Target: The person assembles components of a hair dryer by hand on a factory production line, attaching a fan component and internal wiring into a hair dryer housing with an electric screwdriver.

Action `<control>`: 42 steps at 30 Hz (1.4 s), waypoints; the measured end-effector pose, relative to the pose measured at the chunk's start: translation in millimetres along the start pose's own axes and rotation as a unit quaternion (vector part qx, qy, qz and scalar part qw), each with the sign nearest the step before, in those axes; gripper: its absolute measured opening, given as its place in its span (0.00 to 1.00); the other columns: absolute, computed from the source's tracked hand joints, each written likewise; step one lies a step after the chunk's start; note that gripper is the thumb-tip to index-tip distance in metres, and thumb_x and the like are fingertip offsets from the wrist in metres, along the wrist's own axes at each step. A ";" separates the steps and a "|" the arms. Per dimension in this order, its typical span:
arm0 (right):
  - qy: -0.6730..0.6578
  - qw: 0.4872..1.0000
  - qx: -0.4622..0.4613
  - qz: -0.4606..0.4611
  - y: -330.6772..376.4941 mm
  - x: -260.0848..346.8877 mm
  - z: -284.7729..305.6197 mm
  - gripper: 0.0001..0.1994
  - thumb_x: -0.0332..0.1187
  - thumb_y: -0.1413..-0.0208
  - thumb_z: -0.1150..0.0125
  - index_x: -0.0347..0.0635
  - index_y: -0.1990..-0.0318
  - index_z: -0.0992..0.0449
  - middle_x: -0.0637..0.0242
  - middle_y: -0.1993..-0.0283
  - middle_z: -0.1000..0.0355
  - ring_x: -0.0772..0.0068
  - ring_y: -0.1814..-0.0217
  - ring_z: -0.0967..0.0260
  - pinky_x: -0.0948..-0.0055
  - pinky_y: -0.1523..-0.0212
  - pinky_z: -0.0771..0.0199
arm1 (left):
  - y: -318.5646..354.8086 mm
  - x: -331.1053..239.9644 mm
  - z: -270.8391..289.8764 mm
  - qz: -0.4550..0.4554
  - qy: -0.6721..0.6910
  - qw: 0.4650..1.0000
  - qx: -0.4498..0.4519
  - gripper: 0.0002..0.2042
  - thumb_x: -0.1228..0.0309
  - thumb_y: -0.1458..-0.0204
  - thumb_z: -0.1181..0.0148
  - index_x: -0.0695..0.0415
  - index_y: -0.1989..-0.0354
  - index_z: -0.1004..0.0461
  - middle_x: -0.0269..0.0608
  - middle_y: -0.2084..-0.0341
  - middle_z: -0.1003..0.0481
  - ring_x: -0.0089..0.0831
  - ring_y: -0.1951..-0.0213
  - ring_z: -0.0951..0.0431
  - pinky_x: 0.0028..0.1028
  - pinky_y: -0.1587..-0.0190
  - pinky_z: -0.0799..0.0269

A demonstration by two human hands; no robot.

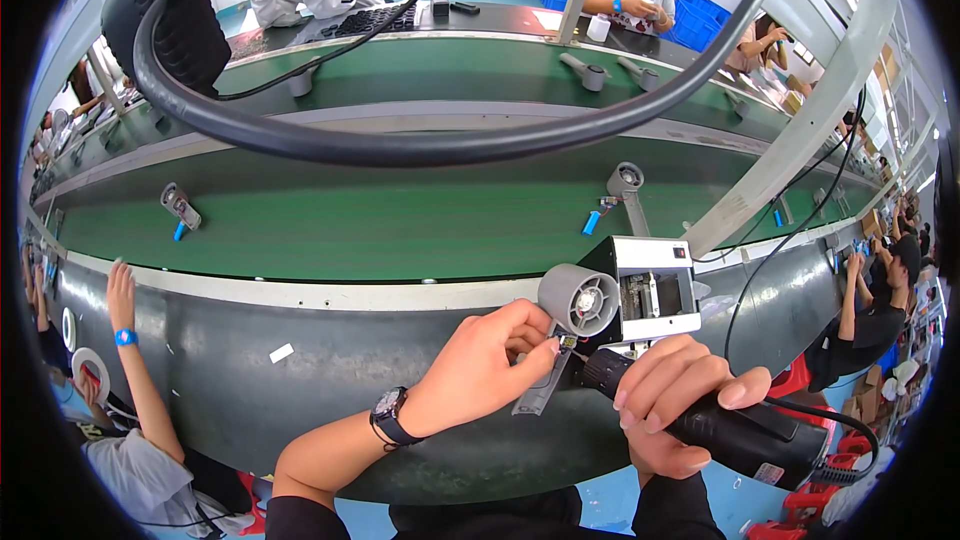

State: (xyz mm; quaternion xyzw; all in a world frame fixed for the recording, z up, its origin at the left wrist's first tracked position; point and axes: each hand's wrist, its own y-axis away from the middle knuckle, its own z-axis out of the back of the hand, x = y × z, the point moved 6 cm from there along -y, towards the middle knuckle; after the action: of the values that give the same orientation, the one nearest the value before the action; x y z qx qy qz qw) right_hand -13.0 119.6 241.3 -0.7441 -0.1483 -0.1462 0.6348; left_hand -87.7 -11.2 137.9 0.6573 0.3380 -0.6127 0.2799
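My left hand (478,368), with a dark watch on its wrist, grips a grey handheld fan housing (562,290) whose round head faces up and whose handle slants toward me. Close to the thumb a small circuit board (568,342) shows at the base of the fan head. A black corded electric screwdriver (765,437) lies in my right hand (680,395), fingers wrapped round its body. Its tip points left at the board; whether it touches a screw is too small to tell. Just behind the fan stands a white screw feeder box (655,255) with an open front.
Beyond the bench (340,370) runs a green conveyor belt (420,220) carrying grey fan parts (628,180) with blue cells. A thick black cable (400,145) loops overhead; a metal post (790,130) rises at right. At left a co-worker's arm (145,380) reaches toward the belt.
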 end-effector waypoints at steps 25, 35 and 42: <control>0.009 0.998 -0.058 -0.037 1.2 -4.5 5.2 0.25 0.53 0.45 0.34 0.50 0.58 0.44 0.76 0.84 0.39 0.81 0.88 0.40 0.81 0.87 0.33 | 1.1 -1.5 -0.5 -0.023 0.004 0.999 -0.021 0.07 0.76 0.42 0.42 0.67 0.61 0.31 0.42 0.71 0.21 0.24 0.68 0.20 0.26 0.64 0.24; -0.012 1.000 -0.014 -0.021 0.7 -9.0 6.9 0.25 0.52 0.44 0.34 0.50 0.59 0.45 0.75 0.84 0.39 0.80 0.89 0.39 0.80 0.86 0.33 | -0.8 -0.3 -0.1 -0.017 -0.007 1.000 -0.026 0.07 0.75 0.43 0.42 0.66 0.62 0.31 0.43 0.71 0.21 0.26 0.69 0.20 0.27 0.64 0.24; -0.011 0.999 0.007 -0.032 1.5 -10.6 6.6 0.25 0.53 0.44 0.35 0.49 0.60 0.45 0.74 0.84 0.39 0.78 0.88 0.38 0.79 0.85 0.32 | -2.6 1.6 -0.3 -0.019 -0.010 0.999 -0.033 0.07 0.75 0.42 0.42 0.66 0.62 0.32 0.43 0.72 0.22 0.26 0.69 0.20 0.27 0.64 0.24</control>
State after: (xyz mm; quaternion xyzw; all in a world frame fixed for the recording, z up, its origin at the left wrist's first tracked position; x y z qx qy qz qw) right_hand -21.9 125.5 234.6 -0.7360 -0.1796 -0.1573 0.6335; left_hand -89.5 -9.2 136.5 0.6349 0.3674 -0.6130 0.2934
